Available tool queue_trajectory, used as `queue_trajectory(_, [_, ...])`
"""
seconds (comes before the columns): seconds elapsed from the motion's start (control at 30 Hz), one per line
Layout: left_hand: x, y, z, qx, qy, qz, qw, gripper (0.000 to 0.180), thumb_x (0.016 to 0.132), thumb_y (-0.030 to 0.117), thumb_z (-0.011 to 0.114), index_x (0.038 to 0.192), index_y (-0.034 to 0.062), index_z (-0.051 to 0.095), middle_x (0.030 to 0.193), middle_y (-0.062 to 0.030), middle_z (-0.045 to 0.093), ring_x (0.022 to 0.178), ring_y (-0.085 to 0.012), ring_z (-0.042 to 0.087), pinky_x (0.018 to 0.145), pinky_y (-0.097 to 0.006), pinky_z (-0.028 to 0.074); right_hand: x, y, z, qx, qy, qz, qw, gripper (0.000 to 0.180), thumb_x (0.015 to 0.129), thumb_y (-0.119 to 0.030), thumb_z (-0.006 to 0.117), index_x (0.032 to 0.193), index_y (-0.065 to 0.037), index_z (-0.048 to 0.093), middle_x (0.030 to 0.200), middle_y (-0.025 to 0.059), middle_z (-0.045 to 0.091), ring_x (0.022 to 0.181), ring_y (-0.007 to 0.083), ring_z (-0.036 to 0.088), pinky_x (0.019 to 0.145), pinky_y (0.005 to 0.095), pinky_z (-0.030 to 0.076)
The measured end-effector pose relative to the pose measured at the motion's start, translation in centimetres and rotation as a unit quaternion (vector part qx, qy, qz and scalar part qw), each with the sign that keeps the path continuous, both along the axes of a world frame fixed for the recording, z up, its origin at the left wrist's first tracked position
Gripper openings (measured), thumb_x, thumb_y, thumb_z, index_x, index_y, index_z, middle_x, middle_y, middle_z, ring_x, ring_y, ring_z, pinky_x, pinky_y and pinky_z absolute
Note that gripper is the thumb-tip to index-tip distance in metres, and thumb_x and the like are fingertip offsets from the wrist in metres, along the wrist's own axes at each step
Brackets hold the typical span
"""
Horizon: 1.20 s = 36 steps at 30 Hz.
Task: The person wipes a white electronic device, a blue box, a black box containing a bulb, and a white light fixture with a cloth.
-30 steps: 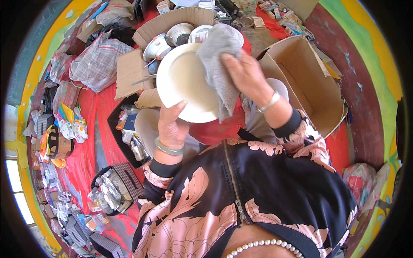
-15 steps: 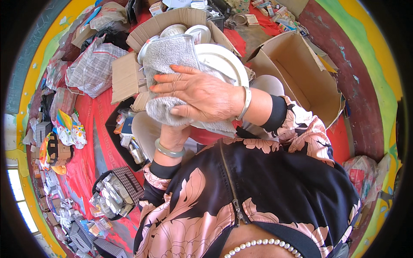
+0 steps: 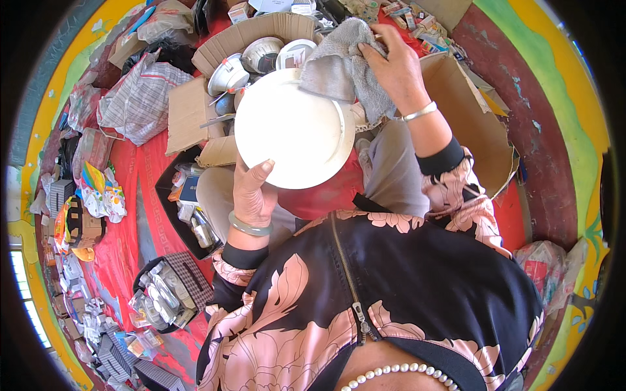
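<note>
A round white plate (image 3: 293, 130) is held up above my lap, its broad face toward me. My left hand (image 3: 254, 195) grips its lower left rim, thumb on the face and fingers hidden beneath. At the upper right, my right hand (image 3: 399, 68) pinches a grey towel (image 3: 349, 68), which hangs down and overlaps the plate's upper right edge. Beyond the plate stands an opened cardboard box (image 3: 251, 32) holding white bowls (image 3: 228, 75) and a round white dish (image 3: 295, 53).
To the right is a second cardboard box (image 3: 466, 124) with its top open. A checked bag (image 3: 140, 98) lies at the left on red sheeting (image 3: 134, 215). Nearer me, a black box (image 3: 186, 202) and a checked fabric bin (image 3: 189, 277) hold small packages.
My right hand has lifted up and to the right with the towel, uncovering most of the plate. The plate has tilted face-on, and my left thumb now shows on its rim.
</note>
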<state>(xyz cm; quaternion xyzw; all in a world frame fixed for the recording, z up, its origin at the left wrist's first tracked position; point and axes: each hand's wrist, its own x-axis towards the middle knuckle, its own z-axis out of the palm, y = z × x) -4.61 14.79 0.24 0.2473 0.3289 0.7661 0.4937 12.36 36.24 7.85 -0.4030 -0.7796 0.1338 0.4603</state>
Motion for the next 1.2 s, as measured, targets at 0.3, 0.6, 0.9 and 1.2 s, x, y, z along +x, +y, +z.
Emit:
queue_trajectory(0.3, [1.1,0.5,-0.8,0.015,-0.005,-0.023,1.000,0.070,0.075,0.027,0.076,0.132,0.0058,0.040,0.127,-0.0053,0.050,0.117,-0.0230,0.048,0.100,-0.040,0.039,-5.5,-7.0,-2.1,0.072,0.012,0.220,0.973,0.025,0.072,-0.003,0.058,0.097,-0.008,0.057,0.091,0.0153,0.055,0.090,0.0353,0.053,0.080,0.0417,0.045])
queue_trajectory(0.6, [0.3,0.2,-1.0,0.043,-0.023,0.008,0.999,0.063,0.087,0.045,0.057,0.132,0.0059,0.039,0.130,-0.0065,0.048,0.118,-0.0230,0.047,0.103,-0.038,0.035,-4.9,-10.6,-2.0,-0.036,-0.046,0.477,0.877,0.027,0.069,0.004,0.052,0.093,-0.006,0.058,0.090,0.0142,0.055,0.088,0.0358,0.054,0.076,0.0422,0.045])
queue_trajectory(0.9, [-0.2,0.0,0.4,0.036,-0.009,0.006,0.999,0.067,0.091,0.049,0.047,0.138,0.0044,0.031,0.137,-0.0102,0.042,0.123,-0.0257,0.043,0.103,-0.040,0.035,-0.4,-6.4,1.1,0.080,-0.215,0.335,0.914,0.020,0.068,0.001,0.050,0.085,-0.006,0.060,0.084,0.0130,0.055,0.077,0.0341,0.056,0.069,0.0395,0.047])
queue_trajectory(1.2, [0.7,1.1,1.3,0.009,-0.016,0.032,0.999,0.066,0.091,0.052,0.044,0.136,0.0050,0.035,0.135,-0.0084,0.043,0.122,-0.0235,0.043,0.103,-0.039,0.035,-7.7,-10.0,-1.6,0.110,0.014,0.330,0.938,0.021,0.071,-0.001,0.053,0.091,-0.005,0.061,0.086,0.0130,0.057,0.083,0.0330,0.056,0.071,0.0400,0.047])
